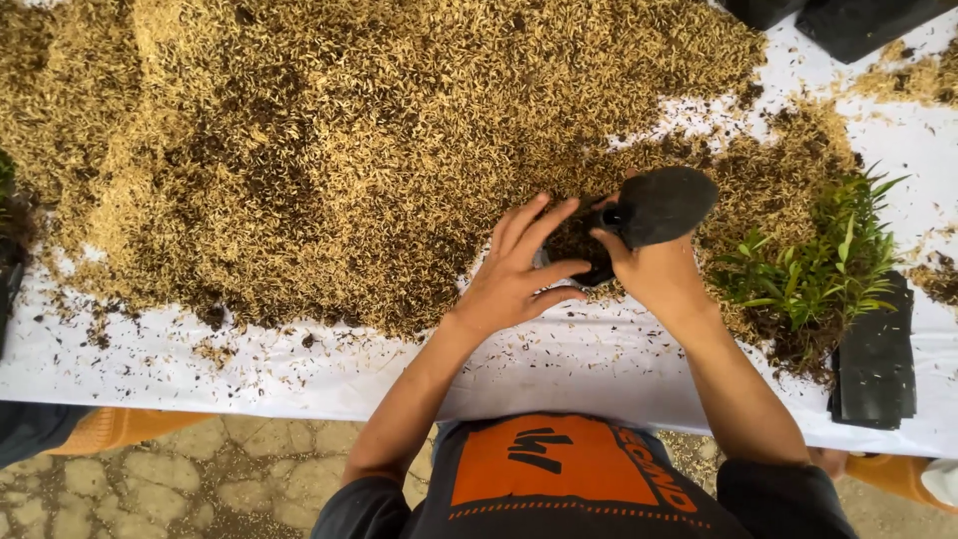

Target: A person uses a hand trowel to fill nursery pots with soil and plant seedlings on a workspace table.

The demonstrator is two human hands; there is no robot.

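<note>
A small black plastic bag (661, 207) lies at the near edge of a big heap of tan husks mixed with dark soil (349, 150). My right hand (654, 274) grips the bag at its mouth, holding it open toward the heap. My left hand (519, 265) is at the bag's opening with fingers spread over the dark husk mix there. The bag's inside is mostly hidden by my hands.
A white sheet (559, 364) covers the table. A bunch of green seedlings with soil on their roots (818, 269) lies to the right, beside a stack of flat black bags (878, 359). More black bags (848, 20) sit at the far right corner. Stone paving (200, 479) lies below.
</note>
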